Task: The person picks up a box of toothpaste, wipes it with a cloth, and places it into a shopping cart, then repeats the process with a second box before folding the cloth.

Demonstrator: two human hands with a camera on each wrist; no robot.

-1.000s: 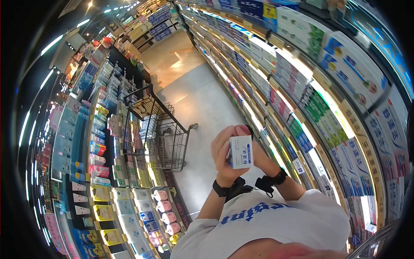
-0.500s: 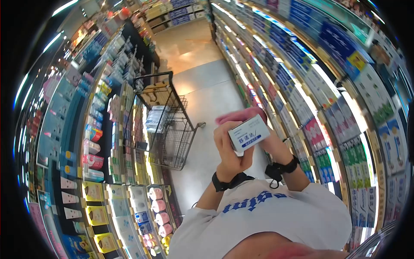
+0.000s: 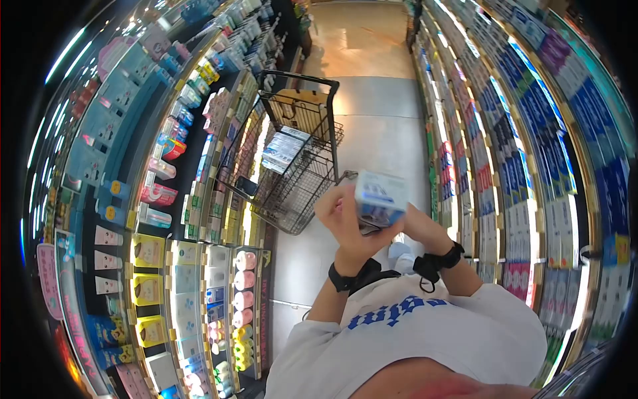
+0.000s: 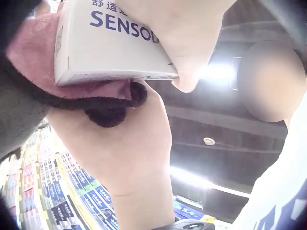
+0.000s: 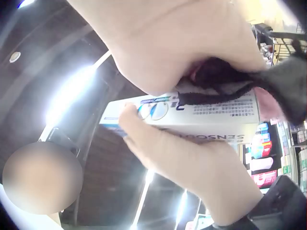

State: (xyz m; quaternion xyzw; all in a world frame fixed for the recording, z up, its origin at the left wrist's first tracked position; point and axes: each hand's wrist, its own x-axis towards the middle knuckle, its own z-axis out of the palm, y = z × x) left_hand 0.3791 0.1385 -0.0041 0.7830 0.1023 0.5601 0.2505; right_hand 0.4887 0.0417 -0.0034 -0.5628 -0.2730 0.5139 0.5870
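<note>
A white and blue Sensodyne toothpaste box [image 3: 382,193] is up in front of the chest, blurred in the head view. My left hand [image 3: 347,223] grips it, thumb along one side; the left wrist view shows the Sensodyne lettering on the box [image 4: 120,48] beside that thumb. On the far side is my right hand [image 3: 425,229], with a pink cloth [image 4: 36,45] that has a dark grey back and black trim. The cloth lies against the box in both wrist views. The right fingers are mostly hidden behind cloth and box.
A black wire shopping cart [image 3: 292,189] stands ahead to the left, with white boxes [image 3: 287,147] and a brown carton [image 3: 299,103] in it. Shelves of toothpaste [image 3: 525,146] line the right side; shelves of packaged goods [image 3: 149,266] line the left. Grey tile floor [image 3: 389,143] runs between them.
The head view has swung right, so the cart and aisle appear closer to the middle. The box has turned in the hands, showing different faces, and the pink cloth has gone mostly behind it.
</note>
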